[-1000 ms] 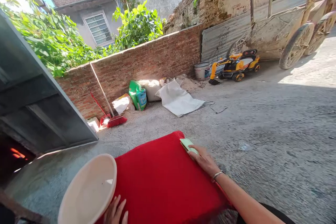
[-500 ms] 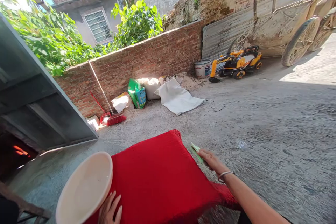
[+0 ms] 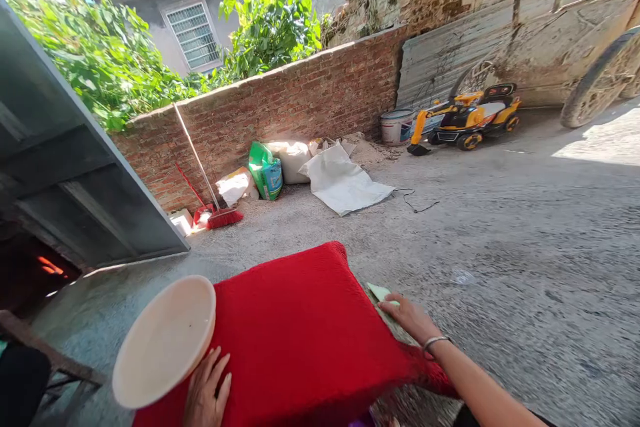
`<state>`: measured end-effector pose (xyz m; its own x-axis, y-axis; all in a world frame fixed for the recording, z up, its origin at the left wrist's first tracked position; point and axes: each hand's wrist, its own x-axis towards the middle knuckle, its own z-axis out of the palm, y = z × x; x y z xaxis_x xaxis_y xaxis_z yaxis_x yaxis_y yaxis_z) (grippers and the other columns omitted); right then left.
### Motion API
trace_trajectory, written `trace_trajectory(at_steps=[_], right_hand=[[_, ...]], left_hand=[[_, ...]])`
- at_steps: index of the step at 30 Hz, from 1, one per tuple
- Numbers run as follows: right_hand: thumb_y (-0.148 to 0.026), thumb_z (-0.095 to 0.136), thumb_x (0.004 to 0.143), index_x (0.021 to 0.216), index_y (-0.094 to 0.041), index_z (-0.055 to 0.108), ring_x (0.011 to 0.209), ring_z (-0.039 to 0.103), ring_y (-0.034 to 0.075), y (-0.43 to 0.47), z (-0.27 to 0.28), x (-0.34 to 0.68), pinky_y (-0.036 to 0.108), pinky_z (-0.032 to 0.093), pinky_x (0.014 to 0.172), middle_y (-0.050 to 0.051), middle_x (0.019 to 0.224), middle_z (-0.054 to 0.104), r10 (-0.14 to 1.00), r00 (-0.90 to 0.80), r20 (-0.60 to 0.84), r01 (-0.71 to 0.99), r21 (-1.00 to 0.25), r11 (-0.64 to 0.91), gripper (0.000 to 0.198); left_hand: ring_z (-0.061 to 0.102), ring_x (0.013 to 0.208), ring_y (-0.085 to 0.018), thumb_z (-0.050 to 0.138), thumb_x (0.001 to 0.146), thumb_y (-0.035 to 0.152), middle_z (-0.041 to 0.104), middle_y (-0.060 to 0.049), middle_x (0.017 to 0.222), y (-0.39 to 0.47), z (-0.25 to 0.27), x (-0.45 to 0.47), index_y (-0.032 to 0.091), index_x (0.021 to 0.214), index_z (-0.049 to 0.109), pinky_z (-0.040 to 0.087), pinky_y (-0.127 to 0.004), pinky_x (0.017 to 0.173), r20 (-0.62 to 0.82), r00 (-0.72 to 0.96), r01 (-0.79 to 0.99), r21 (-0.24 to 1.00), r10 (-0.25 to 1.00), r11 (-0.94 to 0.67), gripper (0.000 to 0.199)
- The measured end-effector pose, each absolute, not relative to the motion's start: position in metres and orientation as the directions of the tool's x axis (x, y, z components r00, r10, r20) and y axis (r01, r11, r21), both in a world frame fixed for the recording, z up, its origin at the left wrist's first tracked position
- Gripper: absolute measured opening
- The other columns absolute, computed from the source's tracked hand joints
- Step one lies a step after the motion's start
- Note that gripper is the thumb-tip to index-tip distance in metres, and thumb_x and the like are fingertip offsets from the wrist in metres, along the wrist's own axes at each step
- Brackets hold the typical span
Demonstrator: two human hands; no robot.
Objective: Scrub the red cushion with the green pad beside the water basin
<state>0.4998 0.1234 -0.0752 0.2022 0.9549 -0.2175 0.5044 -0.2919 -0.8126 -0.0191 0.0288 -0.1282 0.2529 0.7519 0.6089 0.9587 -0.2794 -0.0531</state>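
Observation:
A red knitted cloth [image 3: 295,327], possibly a sweater, is spread flat over a raised surface that it hides. Part of it hangs like a sleeve at the right. My left hand [image 3: 209,388] lies on its left side, fingers spread, close beside a pale pink plastic basin [image 3: 167,340]. The basin rests tilted in view at the cloth's left edge and holds only a tiny dark speck. My right hand [image 3: 410,317], with a silver bangle at the wrist, grips a light green brush [image 3: 381,293] just off the cloth's right edge. The brush's bristles are hidden now.
A dark metal door [image 3: 85,167] stands at the left, above a wooden stool [image 3: 60,360]. Along the brick wall [image 3: 300,93] are a red broom [image 3: 225,217], sacks [image 3: 293,160], a white sheet [image 3: 345,180], a bucket [image 3: 397,127] and a yellow toy excavator [image 3: 467,121].
The green brush has turned in my right hand, so its smooth back shows instead of its bristles. My left hand stays on the cloth. The view has shifted slightly.

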Motion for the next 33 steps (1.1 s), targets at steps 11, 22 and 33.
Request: trace_trajectory(at_steps=[11,22,33], right_hand=[[-0.045,0.055,0.082,0.117,-0.028,0.062,0.088,0.059,0.021,0.087,-0.04,0.378,0.032,0.046,0.083,0.007,0.102,0.06,0.962,-0.187,0.199,0.802,-0.534,0.267,0.039],[-0.038,0.057,0.081,0.11,-0.03,0.065,0.083,0.061,0.02,0.083,-0.037,0.388,0.03,0.043,0.075,0.005,0.098,0.061,0.984,-0.106,0.14,0.932,-0.332,0.147,0.031],[-0.052,0.049,0.076,0.115,-0.024,0.065,0.099,0.061,0.028,0.096,-0.044,0.479,0.037,0.045,0.081,0.01,0.106,0.063,0.953,0.289,-0.094,0.767,-0.573,-0.289,0.05]], left_hand=[[0.06,0.114,-0.021,0.045,0.09,0.035,0.065,-0.003,0.122,0.018,-0.119,-0.002,0.029,0.113,0.067,0.054,-0.036,0.093,0.57,0.174,0.974,0.02,0.803,-0.226,0.032],[0.06,0.115,-0.021,0.045,0.091,0.034,0.064,-0.003,0.124,0.018,-0.121,-0.003,0.028,0.116,0.065,0.054,-0.037,0.092,0.576,0.21,0.97,-0.02,0.79,-0.244,0.033],[0.061,0.112,-0.022,0.045,0.091,0.035,0.064,-0.004,0.123,0.018,-0.124,-0.003,0.028,0.116,0.064,0.055,-0.039,0.091,0.59,0.223,0.964,-0.016,0.776,-0.265,0.032]])
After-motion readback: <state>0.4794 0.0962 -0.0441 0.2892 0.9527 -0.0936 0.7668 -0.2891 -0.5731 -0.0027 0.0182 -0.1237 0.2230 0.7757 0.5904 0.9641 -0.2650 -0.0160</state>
